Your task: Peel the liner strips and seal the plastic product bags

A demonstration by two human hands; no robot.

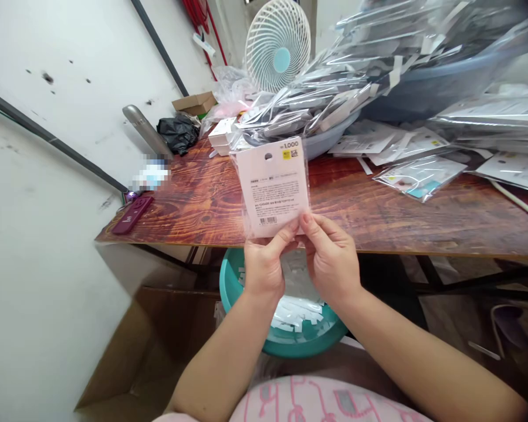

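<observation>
A white printed card in a clear plastic sleeve (275, 190) is held upright over the table's front edge, its text side facing me. My left hand (266, 264) pinches its lower edge, thumb in front and fingers behind. Close beside it, my right hand (332, 255) grips the lower right corner, also with the thumb in front. Both thumbs nearly touch. Below the hands is a teal basin (299, 350) with white paper strips (297, 313) in it.
On the wooden table (193, 205) lie a dark red phone (132, 215), white boxes (222, 136), a black bag (178, 133) and packaged cards (422, 176). Bluish basins (431, 88) heaped with sleeves stand at the back right, near a fan (278, 46). A cardboard box (114, 351) is lower left.
</observation>
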